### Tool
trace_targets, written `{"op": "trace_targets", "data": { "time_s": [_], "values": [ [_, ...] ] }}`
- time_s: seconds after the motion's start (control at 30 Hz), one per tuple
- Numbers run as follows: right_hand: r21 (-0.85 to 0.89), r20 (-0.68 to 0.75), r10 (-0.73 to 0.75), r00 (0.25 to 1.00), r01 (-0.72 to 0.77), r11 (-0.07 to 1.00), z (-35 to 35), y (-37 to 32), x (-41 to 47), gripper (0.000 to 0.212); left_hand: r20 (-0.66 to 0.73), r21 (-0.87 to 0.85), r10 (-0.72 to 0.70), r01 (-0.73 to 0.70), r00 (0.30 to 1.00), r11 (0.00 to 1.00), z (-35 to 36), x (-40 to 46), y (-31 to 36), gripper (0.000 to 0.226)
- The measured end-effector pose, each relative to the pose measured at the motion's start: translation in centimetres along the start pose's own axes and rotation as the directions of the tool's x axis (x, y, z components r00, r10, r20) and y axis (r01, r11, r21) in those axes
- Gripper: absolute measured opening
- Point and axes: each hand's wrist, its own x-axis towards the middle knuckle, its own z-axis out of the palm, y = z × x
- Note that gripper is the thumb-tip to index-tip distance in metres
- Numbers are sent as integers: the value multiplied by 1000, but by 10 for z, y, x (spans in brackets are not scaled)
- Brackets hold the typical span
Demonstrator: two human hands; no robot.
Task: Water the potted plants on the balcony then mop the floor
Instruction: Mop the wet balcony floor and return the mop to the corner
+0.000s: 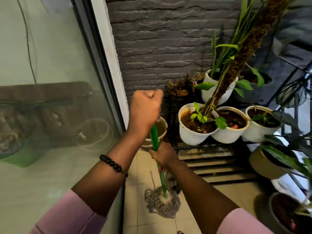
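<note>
A mop with a green handle stands nearly upright in front of me. Its grey string head lies spread on the beige floor tiles. My left hand grips the top of the handle in a fist. Lower down, my right hand grips the same handle just above the mop head. Three white pots with wet dark soil and small green plants sit in a row on a black slatted stand to the right.
A glass sliding door runs along the left. A dark brick wall closes the far end. A beige bucket sits behind the handle. More pots and a tan planter crowd the right side.
</note>
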Motion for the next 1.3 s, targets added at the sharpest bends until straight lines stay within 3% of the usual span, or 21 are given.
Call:
{"op": "trace_targets", "data": {
  "time_s": [0.17, 0.47, 0.7, 0.87, 1.03, 1.3],
  "values": [
    [-97, 21, -19, 1000, 21, 995, 3, 15, -35, 40, -43, -40, -44, 42, 998, 998, -4, -31, 7, 53],
    [-203, 102, -108, 989, 127, 971, -20, 72, -98, 43, -145, -56, -73, 65, 987, 996, 34, -110, 36, 53],
    [-177, 121, -143, 982, 163, 971, -66, 140, -150, 38, -156, 5, 15, -14, 988, 1000, 117, -189, 80, 52],
    [-165, 106, -161, 981, 177, 970, -78, 176, -192, 21, -107, 74, 48, -40, 993, 996, 148, -245, 103, 52],
    [-164, 60, -192, 980, 200, 966, -70, 198, -227, 21, -77, 15, 82, -81, 994, 997, 153, -294, 113, 53],
    [-191, 123, -232, 965, 252, 949, -31, 219, -288, 30, -102, -23, 145, -148, 984, 989, 121, -383, 115, 52]
  ]
}}
